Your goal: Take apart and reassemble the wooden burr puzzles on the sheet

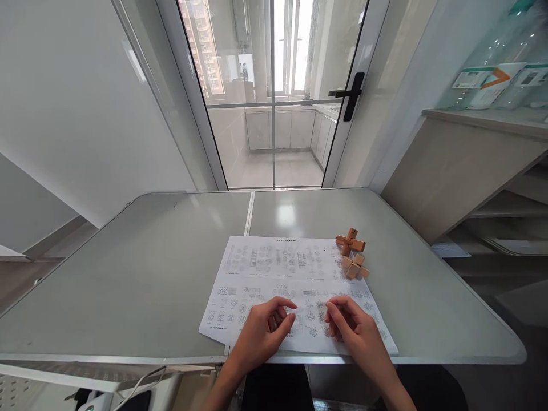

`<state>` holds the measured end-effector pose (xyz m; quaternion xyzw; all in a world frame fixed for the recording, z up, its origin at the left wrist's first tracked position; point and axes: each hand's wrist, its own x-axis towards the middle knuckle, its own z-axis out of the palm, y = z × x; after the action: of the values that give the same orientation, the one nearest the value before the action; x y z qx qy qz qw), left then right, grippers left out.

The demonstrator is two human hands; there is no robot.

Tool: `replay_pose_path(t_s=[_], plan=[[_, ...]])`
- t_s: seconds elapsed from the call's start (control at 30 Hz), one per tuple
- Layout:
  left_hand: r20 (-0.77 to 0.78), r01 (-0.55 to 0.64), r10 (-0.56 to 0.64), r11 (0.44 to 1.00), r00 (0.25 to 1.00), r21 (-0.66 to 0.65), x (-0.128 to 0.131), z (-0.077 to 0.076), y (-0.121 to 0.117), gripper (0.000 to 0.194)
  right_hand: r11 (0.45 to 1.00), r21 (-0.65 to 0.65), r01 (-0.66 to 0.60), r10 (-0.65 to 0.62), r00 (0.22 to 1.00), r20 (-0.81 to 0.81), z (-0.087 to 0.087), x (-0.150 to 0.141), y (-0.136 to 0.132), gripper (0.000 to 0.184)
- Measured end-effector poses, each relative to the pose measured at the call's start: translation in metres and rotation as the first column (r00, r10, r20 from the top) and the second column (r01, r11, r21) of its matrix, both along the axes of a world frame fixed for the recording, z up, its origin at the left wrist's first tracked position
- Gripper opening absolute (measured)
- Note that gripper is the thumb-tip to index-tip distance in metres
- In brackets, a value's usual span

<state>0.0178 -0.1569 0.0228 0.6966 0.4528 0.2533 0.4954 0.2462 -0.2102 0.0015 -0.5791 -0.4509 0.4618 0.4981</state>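
My left hand (269, 328) rests over the lower part of a printed paper sheet (265, 279), its fingers loosely curled and a gap between thumb and index finger. Nothing is in it. To its right, my right hand (353, 325) hovers over or rests on the same sheet, I cannot tell which. Its fingers are bent, the thumb lies close to the index finger, and no object shows there. Beyond the right hand, two wooden interlocking puzzles stand at the sheet's upper right: a darker one (350, 242) behind and a lighter one (355, 266) nearer. Neither hand touches them.
The grey table (128, 274) has a seam and a metal front edge. A glass door (274, 131) with a black handle (353, 96) stands behind it. Large plastic bottles (496, 74) sit on a shelf at right. A cable (141, 383) lies below the table's front left.
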Motion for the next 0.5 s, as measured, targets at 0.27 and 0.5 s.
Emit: replay_pose_path(t_s=[0.27, 0.5], plan=[[-0.022, 0.01, -0.01, 1.0, 1.0, 0.014, 0.0033, 0.0035, 0.0027, 0.026, 1.0, -0.012, -0.009, 0.009, 1.0, -0.014, -0.0027, 0.0009, 0.0003, 0.043], [-0.017, 0.001, -0.001, 1.0, 1.0, -0.005, 0.0023, 0.0031, 0.0035, 0.027, 1.0, -0.022, 0.015, -0.015, 0.999, -0.03, 0.0025, -0.0034, 0.0015, 0.046]])
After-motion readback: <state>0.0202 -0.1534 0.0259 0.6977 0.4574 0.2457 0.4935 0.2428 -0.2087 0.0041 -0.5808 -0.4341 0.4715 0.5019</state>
